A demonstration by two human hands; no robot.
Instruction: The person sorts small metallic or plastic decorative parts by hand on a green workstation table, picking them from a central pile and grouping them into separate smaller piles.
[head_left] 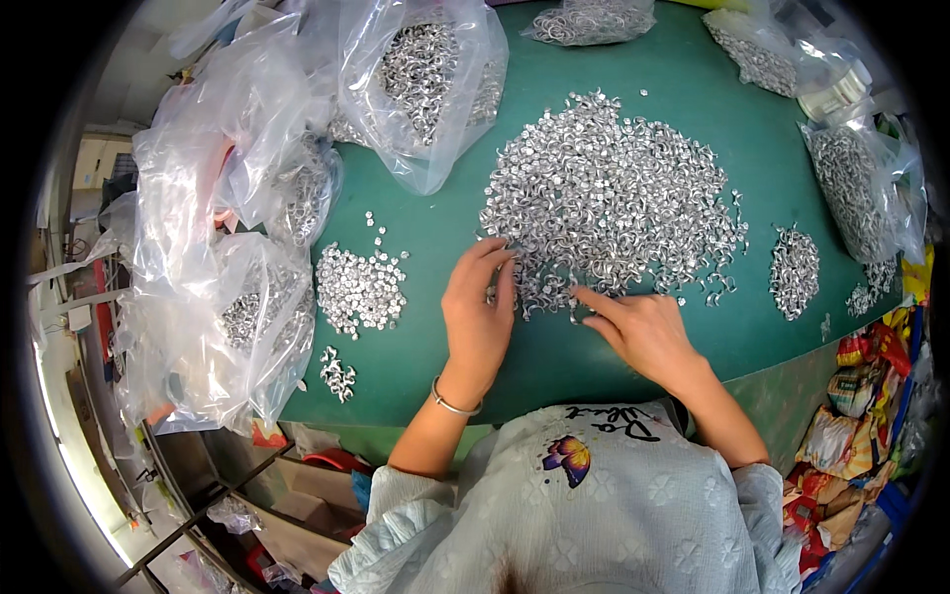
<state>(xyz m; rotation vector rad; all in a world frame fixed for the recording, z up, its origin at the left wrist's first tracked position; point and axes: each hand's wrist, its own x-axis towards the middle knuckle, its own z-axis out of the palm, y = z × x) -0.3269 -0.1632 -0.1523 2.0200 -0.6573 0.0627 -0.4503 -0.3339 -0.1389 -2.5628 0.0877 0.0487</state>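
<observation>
A wide pile of small silver metal pieces (614,188), many of them curved like hooks, is spread over the green tabletop (416,376). My left hand (478,312) is at the pile's near left edge, its fingers curled with the thumb tip close to the index finger. Whatever those fingertips hold is too small to make out. At the near edge of the pile, my right hand (643,332) has its index finger and thumb stretched out and apart. Several loose curved pieces lie by these two fingertips, and its other fingers are bent under.
Left of my hands lie a heap of small chunky silver pieces (361,287) and a smaller heap of curved ones (337,374). Another heap (795,272) sits at the right. Clear plastic bags (426,163) of metal parts line the far and left sides; a filled bag (853,188) stands right.
</observation>
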